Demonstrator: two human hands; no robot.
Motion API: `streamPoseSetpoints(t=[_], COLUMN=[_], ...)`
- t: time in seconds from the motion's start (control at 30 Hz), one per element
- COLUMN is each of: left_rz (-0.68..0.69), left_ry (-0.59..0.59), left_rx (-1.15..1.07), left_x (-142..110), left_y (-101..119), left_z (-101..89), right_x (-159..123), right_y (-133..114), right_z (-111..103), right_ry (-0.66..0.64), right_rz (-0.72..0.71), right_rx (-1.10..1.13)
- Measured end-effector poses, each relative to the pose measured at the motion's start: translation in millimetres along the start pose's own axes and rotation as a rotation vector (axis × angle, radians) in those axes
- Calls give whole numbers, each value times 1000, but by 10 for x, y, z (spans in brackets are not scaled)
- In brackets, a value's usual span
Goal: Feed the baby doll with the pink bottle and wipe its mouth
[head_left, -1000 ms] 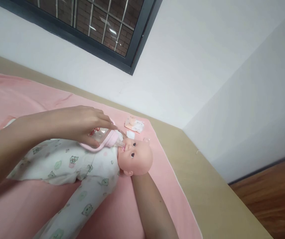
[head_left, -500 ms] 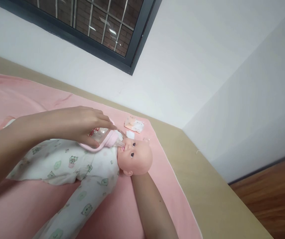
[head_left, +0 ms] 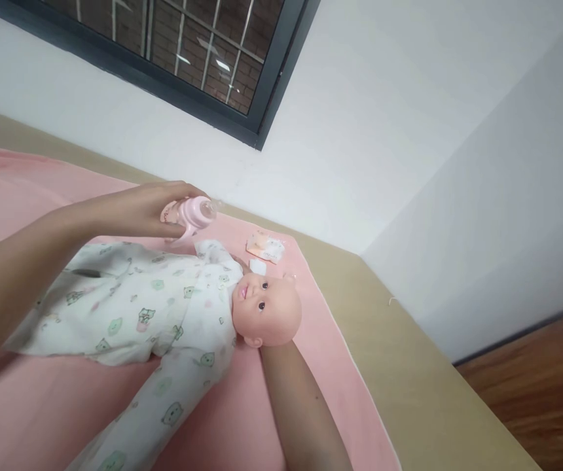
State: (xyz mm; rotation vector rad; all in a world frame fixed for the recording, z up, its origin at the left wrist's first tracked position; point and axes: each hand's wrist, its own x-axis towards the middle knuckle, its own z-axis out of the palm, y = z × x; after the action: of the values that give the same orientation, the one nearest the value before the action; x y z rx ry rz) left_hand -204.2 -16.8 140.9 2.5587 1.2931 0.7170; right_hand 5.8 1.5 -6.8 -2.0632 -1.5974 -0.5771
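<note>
My left hand (head_left: 158,206) is closed round a baby bottle (head_left: 193,213) with a pink collar and a clear teat. The bottle is held above the far side of a baby doll (head_left: 163,294), its teat pointing right and apart from the doll's mouth. The doll lies on its back in a white suit printed with green bears, its bald head (head_left: 269,309) to the right. My right forearm passes under the doll's head and neck. Of my right hand (head_left: 242,263), only a bit shows beyond the neck; its fingers are mostly hidden.
A pink sheet (head_left: 325,366) covers much of the wooden surface (head_left: 389,353). Beyond the doll's head lie a crumpled printed packet (head_left: 264,246) and a small white piece (head_left: 258,266). A white wall (head_left: 340,144) with a dark-framed window (head_left: 256,124) rises behind.
My left hand has drawn the bottle away from the doll's mouth, up and to the left towards the wall. My right arm and the doll's head have stayed in place.
</note>
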Motion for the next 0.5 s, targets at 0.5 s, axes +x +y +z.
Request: streamPoseSetpoints(t=[0.5], left_rz=[-372], left_ry=[76], left_rx=[58], left_x=[163], left_y=[-1096], left_z=[514], right_x=[36], right_y=[-58], right_z=[-395], right_ry=[-580], right_rz=[241], right_rx=[-406])
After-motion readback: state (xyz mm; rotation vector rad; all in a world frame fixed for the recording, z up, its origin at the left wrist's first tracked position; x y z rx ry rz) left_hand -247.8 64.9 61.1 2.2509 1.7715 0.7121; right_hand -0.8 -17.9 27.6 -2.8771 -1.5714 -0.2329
